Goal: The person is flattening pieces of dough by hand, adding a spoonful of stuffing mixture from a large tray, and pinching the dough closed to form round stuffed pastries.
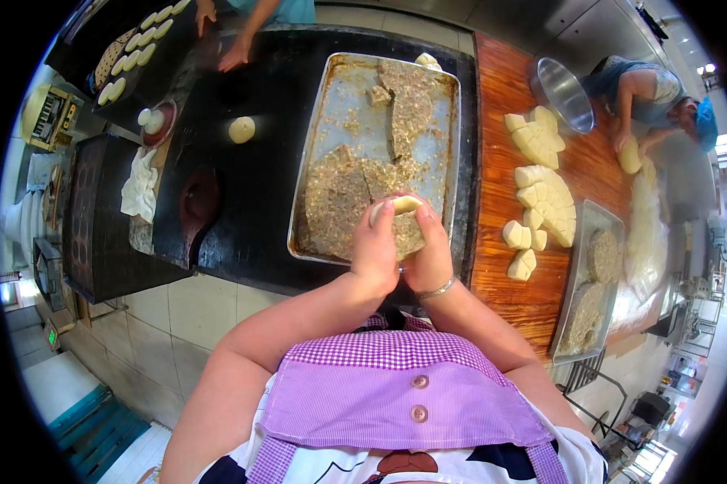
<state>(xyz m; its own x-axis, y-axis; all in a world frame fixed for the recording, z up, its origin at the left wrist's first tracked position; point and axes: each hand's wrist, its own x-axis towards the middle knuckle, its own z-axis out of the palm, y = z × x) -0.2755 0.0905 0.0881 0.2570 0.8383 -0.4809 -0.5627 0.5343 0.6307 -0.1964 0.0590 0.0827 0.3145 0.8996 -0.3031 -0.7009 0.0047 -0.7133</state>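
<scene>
Cupping a dough piece [399, 211] over the near edge of the filling tray [315, 173], left hand [374, 256] and right hand [430, 260] pinched it closed in a joint grip, so crumbs fell into the tray.

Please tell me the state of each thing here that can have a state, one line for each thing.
Left hand: closed around the pale dough piece, together with the right hand.
Right hand: closed around the same dough.
Pale dough piece: held up over the tray, cupped open at the top.
Large metal tray of brown filling: partly emptied, bare metal showing.
Round steel bowl: tilted; contents not visible.
Cut pale dough chunks: loose on the wooden board.
</scene>
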